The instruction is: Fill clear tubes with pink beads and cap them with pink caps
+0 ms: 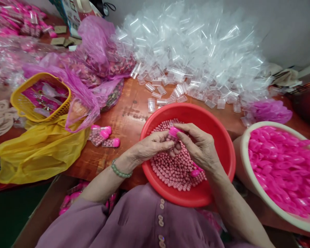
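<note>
Over the red basin (226,148), my left hand (155,144) is closed around a small transparent container, mostly hidden by the fingers. A bright pink cap (174,132) sits at its upper end. The fingers of my right hand (200,143) pinch this cap from the right. Pink beads (167,174) cover the basin's bottom, and a few loose pink caps (195,173) lie among them below my right hand. To the left on the table, several capped containers of beads (111,142) lie together.
A big heap of transparent containers (191,51) covers the table's back. At right stands a cream tub (244,151) full of pink caps (284,168). On the left are a yellow basket (15,100), a yellow bag (41,151) and pink plastic bags (96,41).
</note>
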A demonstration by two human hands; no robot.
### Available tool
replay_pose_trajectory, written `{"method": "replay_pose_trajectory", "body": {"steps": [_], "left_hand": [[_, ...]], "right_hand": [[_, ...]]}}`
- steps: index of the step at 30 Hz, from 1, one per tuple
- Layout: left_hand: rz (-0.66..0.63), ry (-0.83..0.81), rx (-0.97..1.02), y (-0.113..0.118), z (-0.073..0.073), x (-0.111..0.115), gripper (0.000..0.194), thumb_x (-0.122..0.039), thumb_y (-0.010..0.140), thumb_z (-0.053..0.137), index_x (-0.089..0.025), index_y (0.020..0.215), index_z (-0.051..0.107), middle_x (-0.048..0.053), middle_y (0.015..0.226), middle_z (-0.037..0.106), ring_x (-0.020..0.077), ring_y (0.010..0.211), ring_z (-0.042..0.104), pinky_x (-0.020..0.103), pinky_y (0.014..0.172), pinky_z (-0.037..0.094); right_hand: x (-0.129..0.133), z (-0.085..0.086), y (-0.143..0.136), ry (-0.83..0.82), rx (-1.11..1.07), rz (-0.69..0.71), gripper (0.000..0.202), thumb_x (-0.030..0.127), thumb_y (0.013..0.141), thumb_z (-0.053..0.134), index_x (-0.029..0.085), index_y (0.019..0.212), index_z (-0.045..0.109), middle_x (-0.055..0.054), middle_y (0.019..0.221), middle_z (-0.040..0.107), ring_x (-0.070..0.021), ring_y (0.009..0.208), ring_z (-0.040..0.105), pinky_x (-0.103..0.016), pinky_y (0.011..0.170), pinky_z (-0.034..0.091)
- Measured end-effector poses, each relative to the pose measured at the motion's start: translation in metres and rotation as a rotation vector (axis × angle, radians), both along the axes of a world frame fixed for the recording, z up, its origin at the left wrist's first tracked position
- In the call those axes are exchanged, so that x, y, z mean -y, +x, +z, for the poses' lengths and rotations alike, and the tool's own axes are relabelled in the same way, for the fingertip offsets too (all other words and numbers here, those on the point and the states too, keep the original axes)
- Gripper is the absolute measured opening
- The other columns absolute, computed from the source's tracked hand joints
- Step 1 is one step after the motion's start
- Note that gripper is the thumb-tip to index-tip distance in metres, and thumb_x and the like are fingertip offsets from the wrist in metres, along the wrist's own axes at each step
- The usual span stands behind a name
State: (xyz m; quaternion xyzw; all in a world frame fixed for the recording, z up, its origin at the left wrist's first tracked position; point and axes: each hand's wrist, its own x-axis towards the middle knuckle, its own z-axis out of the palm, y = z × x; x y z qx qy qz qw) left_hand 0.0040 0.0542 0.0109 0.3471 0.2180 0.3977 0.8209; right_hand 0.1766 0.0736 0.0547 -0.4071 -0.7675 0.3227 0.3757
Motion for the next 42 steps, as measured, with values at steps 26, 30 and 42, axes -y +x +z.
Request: {"method": "replay_pose_trajectory", "body": {"steps": [26, 30, 42], "left_hand": [[0.081, -0.03, 0.046, 0.004, 0.001, 0.004, 0.038, -0.048, 0.078, 0.078, -0.011, 0.084, 0.07, 0.005, 0.077, 0.068, 0.0125, 0.073, 0.063, 0.025, 0.073, 0.05], [0.136, -0.135, 0.078, 0.008, -0.002, -0.003, 0.05, -0.061, 0.078, 0.072, -0.012, 0.086, 0.071, 0.005, 0.071, 0.068, 0.0143, 0.068, 0.064, 0.027, 0.069, 0.053], [0.46, -0.48, -0.001, 0.022, 0.011, -0.006, 0.023, -0.03, 0.086, 0.059, -0.016, 0.068, 0.059, -0.004, 0.053, 0.058, 0.0069, 0.043, 0.053, 0.018, 0.046, 0.045]], "right_hand": [[0.002, -0.016, -0.004, 0.76, 0.506, 0.126, 0.07, 0.039, 0.084, 0.062, 0.006, 0.142, 0.041, -0.021, 0.105, 0.071, -0.032, 0.094, 0.068, -0.044, 0.078, 0.054], [0.003, -0.016, -0.006, 0.683, 0.604, 0.145, 0.074, 0.035, 0.086, 0.061, 0.006, 0.148, 0.033, -0.025, 0.122, 0.066, -0.0345, 0.109, 0.064, -0.046, 0.085, 0.053], [-0.002, -0.03, -0.014, 0.789, 0.447, 0.154, 0.071, 0.037, 0.089, 0.06, 0.006, 0.147, 0.032, -0.02, 0.11, 0.071, -0.0287, 0.099, 0.07, -0.044, 0.084, 0.053]]}}
